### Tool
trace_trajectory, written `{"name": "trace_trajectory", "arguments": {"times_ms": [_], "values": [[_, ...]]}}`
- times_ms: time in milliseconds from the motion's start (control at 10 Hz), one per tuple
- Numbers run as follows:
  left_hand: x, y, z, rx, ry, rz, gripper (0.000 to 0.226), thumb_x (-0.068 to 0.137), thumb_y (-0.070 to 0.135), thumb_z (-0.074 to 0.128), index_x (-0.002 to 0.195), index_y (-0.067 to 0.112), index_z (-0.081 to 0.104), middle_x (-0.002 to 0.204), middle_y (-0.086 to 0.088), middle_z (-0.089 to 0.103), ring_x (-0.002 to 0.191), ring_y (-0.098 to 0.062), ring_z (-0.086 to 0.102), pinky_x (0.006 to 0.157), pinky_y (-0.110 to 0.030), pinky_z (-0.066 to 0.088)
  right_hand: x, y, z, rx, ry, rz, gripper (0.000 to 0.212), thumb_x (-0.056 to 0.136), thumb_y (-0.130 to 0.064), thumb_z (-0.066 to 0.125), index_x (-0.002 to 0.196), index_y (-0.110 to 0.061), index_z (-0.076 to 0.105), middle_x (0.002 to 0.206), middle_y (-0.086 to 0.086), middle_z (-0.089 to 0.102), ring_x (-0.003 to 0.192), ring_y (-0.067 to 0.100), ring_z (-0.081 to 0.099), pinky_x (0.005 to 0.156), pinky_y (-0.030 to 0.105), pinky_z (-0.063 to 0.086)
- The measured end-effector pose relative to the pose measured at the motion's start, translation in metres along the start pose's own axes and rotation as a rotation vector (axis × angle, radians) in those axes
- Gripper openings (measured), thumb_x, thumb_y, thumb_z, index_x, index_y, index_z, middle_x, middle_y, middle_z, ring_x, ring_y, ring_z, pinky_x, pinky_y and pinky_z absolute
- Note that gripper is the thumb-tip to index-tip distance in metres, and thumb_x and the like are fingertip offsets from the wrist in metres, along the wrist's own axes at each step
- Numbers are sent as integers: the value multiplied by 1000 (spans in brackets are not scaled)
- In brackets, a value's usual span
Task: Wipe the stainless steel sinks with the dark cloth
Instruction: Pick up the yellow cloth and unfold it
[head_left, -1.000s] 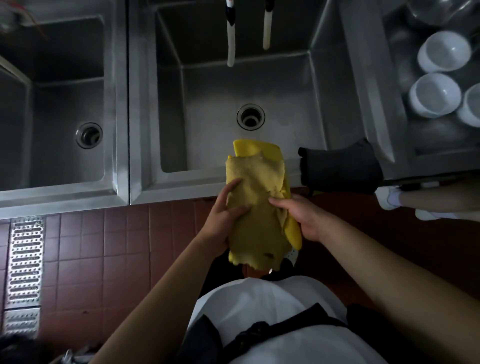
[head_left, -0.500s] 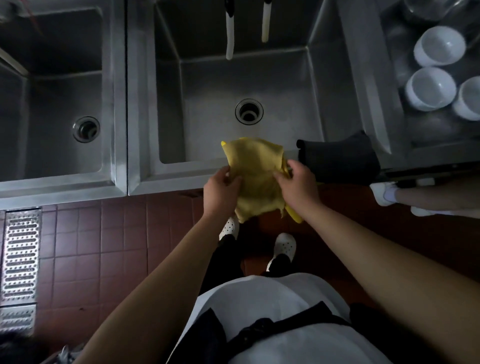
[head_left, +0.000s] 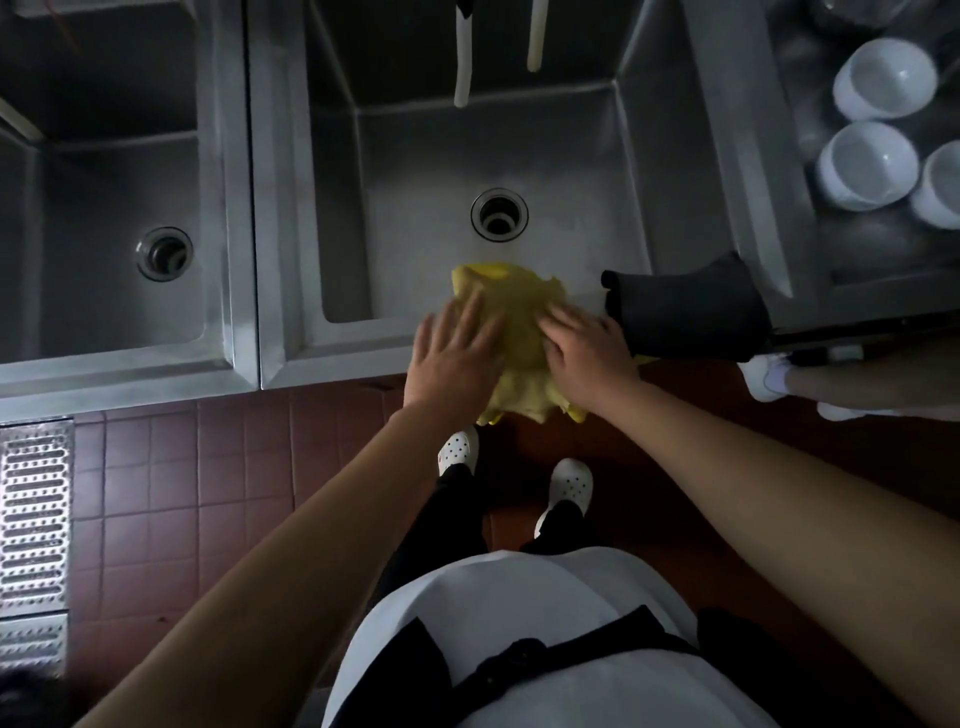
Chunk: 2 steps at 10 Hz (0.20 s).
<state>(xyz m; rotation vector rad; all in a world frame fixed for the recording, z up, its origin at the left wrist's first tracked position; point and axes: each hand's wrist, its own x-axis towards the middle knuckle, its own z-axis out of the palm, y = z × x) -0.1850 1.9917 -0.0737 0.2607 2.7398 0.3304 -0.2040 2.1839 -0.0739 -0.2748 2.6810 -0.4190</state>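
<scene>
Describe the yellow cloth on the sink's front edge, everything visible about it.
The yellow cloth is a soft, crumpled rag, bunched rather than flat. It lies draped over the front rim of the middle sink, its lower edge hanging ragged toward the floor. The left hand and right hand rest on it, fingers spread. Its right side lies close to the dark cloth; contact is unclear.

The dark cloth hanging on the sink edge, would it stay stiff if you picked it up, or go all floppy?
Probably floppy: the dark cloth bends over the sink's front rim and follows its shape. It looks thick and folded, so likely bunchy rather than flimsy. Soft fabric shouldn't roll or break, but its overhang could slide off if nudged.
</scene>
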Motion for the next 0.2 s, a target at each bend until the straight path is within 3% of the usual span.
{"name": "trace_trajectory", "arguments": {"times_ms": [100,200], "values": [[5,-16,3,65,-169,30,69,97,68,20,154,45,-10,167,7,-11,153,-30,-12,123,-52,-6,0,-3,0,-61,-158,33,59,102,-50,27,156,-32,13,166,-6,3,152,21,4,121,50,3],[12,-22,-4,35,-159,56,67,97,68,24,155,47,-4,167,6,-8,152,-31,-12,123,-52,-6,0,-4,-3,-73,-182,45,65,100,-55,27,156,-35,2,166,-7,-6,152,24,-3,120,53,3]]}}
